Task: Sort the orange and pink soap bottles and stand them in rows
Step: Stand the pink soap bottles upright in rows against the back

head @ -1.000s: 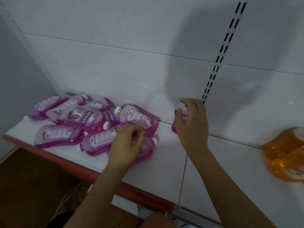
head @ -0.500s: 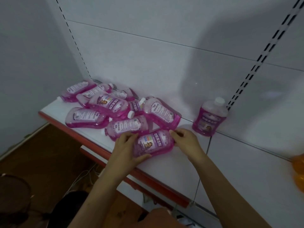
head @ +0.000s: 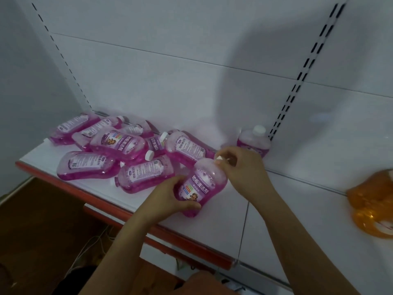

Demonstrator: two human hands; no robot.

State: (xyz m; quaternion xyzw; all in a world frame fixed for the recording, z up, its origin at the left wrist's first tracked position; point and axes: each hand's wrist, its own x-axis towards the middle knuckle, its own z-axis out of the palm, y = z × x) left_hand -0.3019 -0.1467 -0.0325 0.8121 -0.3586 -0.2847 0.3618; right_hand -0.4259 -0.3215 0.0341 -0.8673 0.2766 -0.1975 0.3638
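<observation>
A pink soap bottle [head: 202, 186] is tilted up off the white shelf [head: 308, 231], its white cap pointing toward the back wall. My left hand [head: 170, 196] grips its lower body and my right hand [head: 240, 165] pinches its cap end. Behind them one pink bottle [head: 254, 141] stands upright against the back wall. Several more pink bottles [head: 119, 143] lie in a loose pile on the left of the shelf. An orange bottle [head: 372, 205] lies at the right edge, partly cut off.
The shelf has a red front edge [head: 102, 204] with a brown floor and white cables [head: 85, 252] below. Slotted uprights [head: 302, 73] run up the white back wall. A seam [head: 243, 228] divides the shelf boards near my right arm.
Both hands have raised the pink bottle from lying flat to tilted up, cap toward the back. A second ago my right hand was at the upright bottle by the wall.
</observation>
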